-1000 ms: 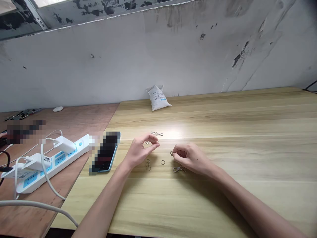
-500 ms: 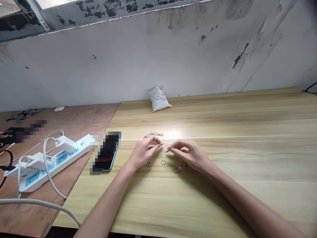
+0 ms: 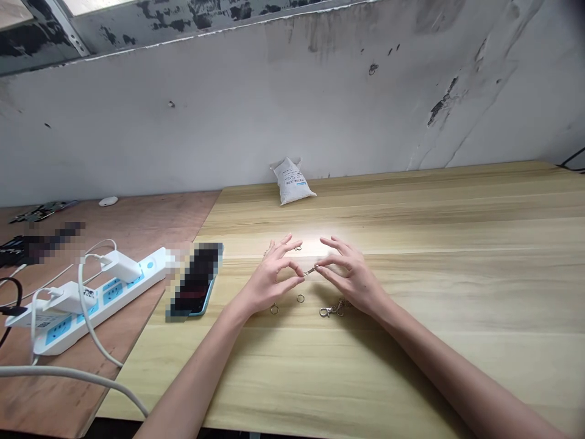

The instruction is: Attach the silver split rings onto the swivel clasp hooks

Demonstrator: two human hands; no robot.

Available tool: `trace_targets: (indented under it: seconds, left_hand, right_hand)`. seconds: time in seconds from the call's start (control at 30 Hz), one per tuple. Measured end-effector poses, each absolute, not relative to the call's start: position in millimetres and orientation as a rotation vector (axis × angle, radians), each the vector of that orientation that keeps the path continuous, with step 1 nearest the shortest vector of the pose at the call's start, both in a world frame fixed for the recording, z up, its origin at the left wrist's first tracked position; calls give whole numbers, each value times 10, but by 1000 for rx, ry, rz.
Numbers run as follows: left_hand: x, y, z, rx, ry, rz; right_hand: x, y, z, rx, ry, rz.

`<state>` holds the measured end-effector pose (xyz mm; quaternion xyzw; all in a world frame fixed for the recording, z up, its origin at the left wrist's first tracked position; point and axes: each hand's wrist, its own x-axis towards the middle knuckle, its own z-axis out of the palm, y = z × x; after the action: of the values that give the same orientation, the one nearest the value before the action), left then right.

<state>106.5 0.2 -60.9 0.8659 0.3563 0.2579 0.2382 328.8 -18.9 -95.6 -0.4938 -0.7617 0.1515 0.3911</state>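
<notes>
Wood table [image 3: 434,244], stained wall [image 3: 219,122]; clasp [image 3: 311,270] pinched above rings [image 3: 300,298].

Both hands [image 3: 311,274] pinch small metal clasp [image 3: 311,270] above table [image 3: 411,244].

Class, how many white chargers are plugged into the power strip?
2. One charger sits near the power strip's far end, the other charger nearer the middle; none seems hidden.

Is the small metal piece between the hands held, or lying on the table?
Held: the left hand and the right hand each pinch one end of the metal piece between thumb and forefinger.
</notes>
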Motion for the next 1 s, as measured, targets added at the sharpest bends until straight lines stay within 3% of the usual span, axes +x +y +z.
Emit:
trace_targets:
  seconds: [0.47, 0.8, 1.0]
  left_hand:
    - [1167, -65, -580, 2017, 992, 882]
    - [1243, -117, -627, 2324, 1038, 973]
    - [1192, -49, -674, 2192, 1127, 962]
  right_hand:
    - [3023, -359, -874, -1158, -1979, 224]
    - [3038, -340, -964, -1208, -2126, -9]
    - [3061, -331, -920, -1193, -2158, -91]
